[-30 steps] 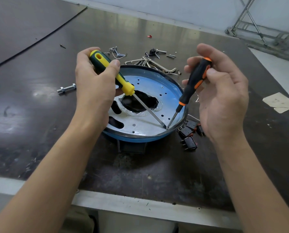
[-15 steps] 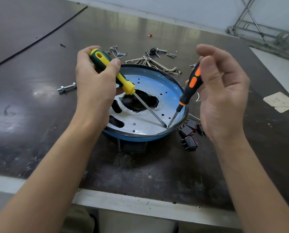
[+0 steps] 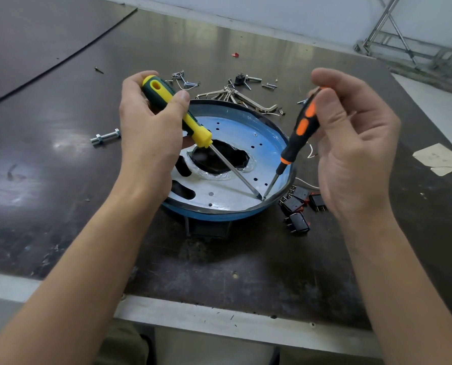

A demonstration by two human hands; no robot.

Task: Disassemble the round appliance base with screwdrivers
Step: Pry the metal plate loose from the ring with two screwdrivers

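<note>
The left hand point(image 3: 151, 127) grips the yellow driver point(image 3: 177, 111) and the right hand point(image 3: 351, 143) pinches the orange driver point(image 3: 301, 130). Both tips meet near the base point(image 3: 232, 214) rim, probably working one screw together.

Light: bright and even, from above.
Glare: pale patches on the dark counter point(image 3: 61, 159).
Focus: sharp.
Edges: slightly bent.

The round base point(image 3: 219, 216) is blue-rimmed, silvery inside, dotted with small dark holes. The long screwdriver point(image 3: 177, 114) has a yellow and dark green handle; the short screwdriver point(image 3: 301, 133) a black one with orange patches. The table point(image 3: 219, 259) is dark brown.
</note>
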